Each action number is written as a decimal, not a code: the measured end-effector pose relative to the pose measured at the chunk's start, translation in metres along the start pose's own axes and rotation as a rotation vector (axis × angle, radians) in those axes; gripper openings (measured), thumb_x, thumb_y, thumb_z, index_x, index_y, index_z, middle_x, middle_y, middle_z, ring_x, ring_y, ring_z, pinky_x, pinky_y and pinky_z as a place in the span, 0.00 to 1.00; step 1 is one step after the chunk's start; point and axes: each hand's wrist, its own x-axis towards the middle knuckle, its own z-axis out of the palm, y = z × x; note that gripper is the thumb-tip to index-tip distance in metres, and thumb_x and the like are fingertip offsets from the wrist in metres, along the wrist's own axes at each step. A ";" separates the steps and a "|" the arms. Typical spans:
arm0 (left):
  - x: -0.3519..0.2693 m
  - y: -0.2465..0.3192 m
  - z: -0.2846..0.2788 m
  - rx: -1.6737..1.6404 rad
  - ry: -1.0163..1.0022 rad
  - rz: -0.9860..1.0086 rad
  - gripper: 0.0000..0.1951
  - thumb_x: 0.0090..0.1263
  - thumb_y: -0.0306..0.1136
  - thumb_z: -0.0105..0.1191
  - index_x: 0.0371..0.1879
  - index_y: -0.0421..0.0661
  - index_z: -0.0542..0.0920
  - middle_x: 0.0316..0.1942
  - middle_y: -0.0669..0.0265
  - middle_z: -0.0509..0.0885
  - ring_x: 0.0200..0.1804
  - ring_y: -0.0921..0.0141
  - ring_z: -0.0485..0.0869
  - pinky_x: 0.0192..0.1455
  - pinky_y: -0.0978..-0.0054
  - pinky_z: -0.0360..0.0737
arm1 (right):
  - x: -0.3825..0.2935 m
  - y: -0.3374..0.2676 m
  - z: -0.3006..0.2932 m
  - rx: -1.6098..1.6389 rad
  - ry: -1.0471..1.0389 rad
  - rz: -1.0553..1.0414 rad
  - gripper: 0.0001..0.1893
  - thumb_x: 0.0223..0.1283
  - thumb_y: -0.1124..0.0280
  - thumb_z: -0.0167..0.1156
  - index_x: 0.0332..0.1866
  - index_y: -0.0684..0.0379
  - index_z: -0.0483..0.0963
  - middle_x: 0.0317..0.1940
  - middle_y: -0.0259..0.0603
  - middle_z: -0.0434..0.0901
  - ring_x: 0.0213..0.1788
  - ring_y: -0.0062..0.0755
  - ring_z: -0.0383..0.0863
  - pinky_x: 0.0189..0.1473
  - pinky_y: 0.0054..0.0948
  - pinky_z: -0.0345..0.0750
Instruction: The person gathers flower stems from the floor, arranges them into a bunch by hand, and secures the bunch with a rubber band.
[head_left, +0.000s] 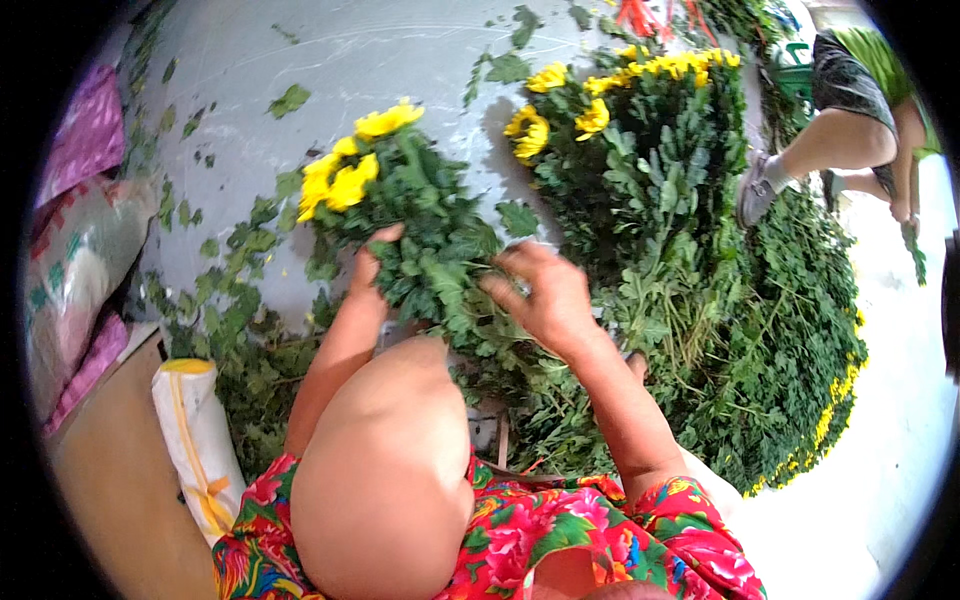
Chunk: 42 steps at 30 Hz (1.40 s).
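My left hand (373, 259) grips a leafy bunch of yellow chrysanthemums (435, 217) from its left side, above my bare knee. The yellow heads of the bunch point up and to the left, and its stems run down towards my lap. At the bunch's right side is my right hand (544, 292), fingers bent at the leaves. Whether those fingers pinch a leaf or stem cannot be made out. Beyond it stands a large stack of yellow chrysanthemums (645, 150), flower heads at the far end.
Loose leaves (289, 101) litter the grey floor (225, 45). More stems lie in a heap (780, 337) at the right. Another person's leg (840, 142) is at the upper right. A white roll (196, 442) leans by a cardboard box (120, 457); filled plastic bags (90, 247) lie left.
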 end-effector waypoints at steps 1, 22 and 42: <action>-0.002 0.005 0.001 -0.062 -0.043 -0.055 0.26 0.70 0.38 0.54 0.64 0.37 0.76 0.58 0.53 0.84 0.57 0.56 0.85 0.65 0.55 0.81 | 0.002 0.023 -0.009 0.150 0.339 -0.015 0.18 0.59 0.71 0.70 0.55 0.60 0.81 0.52 0.48 0.84 0.53 0.48 0.85 0.57 0.38 0.80; 0.001 0.009 0.007 0.065 -0.167 0.187 0.30 0.69 0.33 0.53 0.72 0.43 0.70 0.65 0.58 0.79 0.64 0.57 0.81 0.68 0.54 0.78 | -0.036 0.178 -0.090 -0.093 0.684 0.111 0.37 0.45 0.92 0.44 0.63 0.56 0.77 0.54 0.46 0.81 0.58 0.45 0.82 0.63 0.31 0.75; 0.001 0.009 0.008 -0.014 -0.145 0.121 0.25 0.68 0.33 0.55 0.66 0.40 0.76 0.59 0.55 0.84 0.57 0.56 0.85 0.64 0.53 0.82 | 0.001 0.190 -0.067 -0.505 0.340 0.290 0.57 0.43 0.72 0.74 0.81 0.57 0.48 0.62 0.53 0.72 0.63 0.56 0.72 0.66 0.48 0.69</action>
